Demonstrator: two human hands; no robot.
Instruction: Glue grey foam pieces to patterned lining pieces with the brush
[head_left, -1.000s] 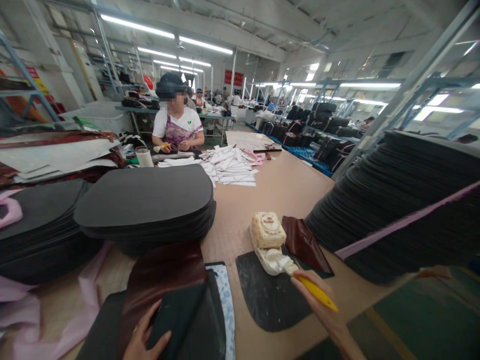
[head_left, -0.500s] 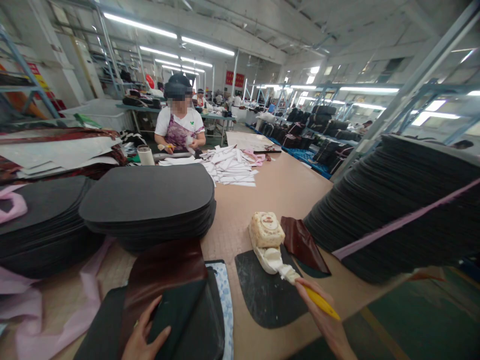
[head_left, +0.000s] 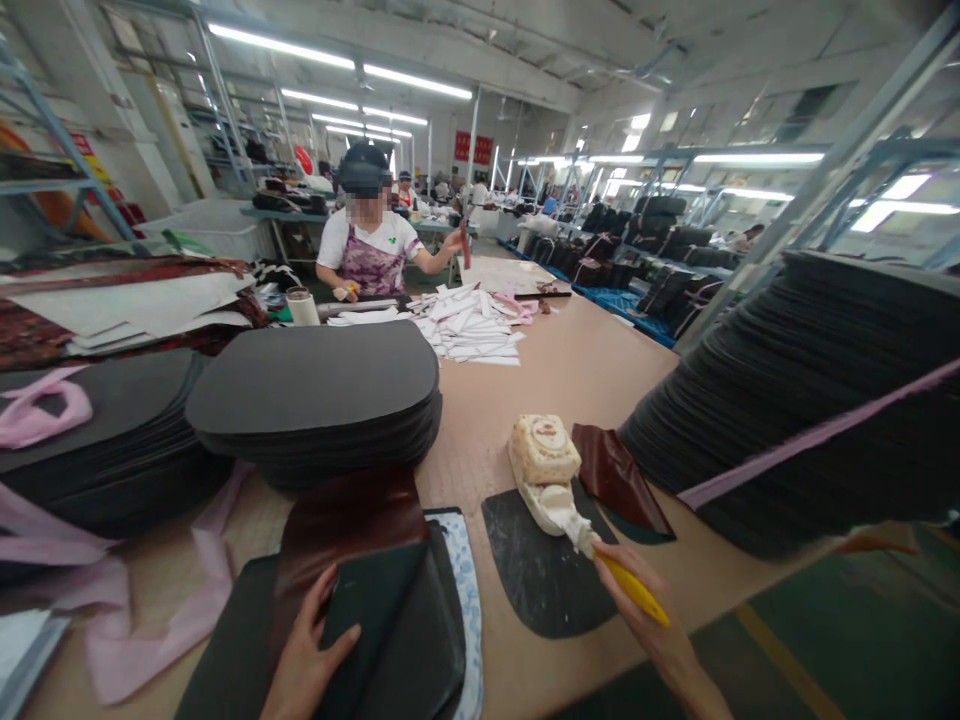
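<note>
R hand: right hand [head_left: 648, 626] closed round yellow-handled brush [head_left: 642, 594], fingers on handle near bristle end.
Brush: over front of crusted container [head_left: 546, 450], bristles at white paste [head_left: 556, 502]; prob. light, stiff in handle, soft at tip, maybe slick if paste creeps up. Best held mid-handle, clear of wet end.
L hand: left hand [head_left: 309, 645] on turned-back dark flap of red-brown sheet [head_left: 352, 512], thumb & fingers apart; can't tell if pinching or just pressing.
Sheet: left of container, atop black panels, near a black stack [head_left: 322, 372]. Looks thin, pliable, glossy, so likely light, floppy, a bit slippery; hold by edge or flap, w/ flat palm.
Container: on dark mat [head_left: 544, 590] w/ whitish smears; 2nd red-brown piece [head_left: 621, 472] just beside.
Surface: tan tabletop [head_left: 592, 365], prob. firm; pink strips [head_left: 161, 645] at left, white strips [head_left: 469, 330] heaped at far side, tall dark pile [head_left: 780, 400] at right.
Room: big workshop, tube lights [head_left: 281, 47], metal racks; co-worker [head_left: 371, 255] across table, one arm out.
</note>
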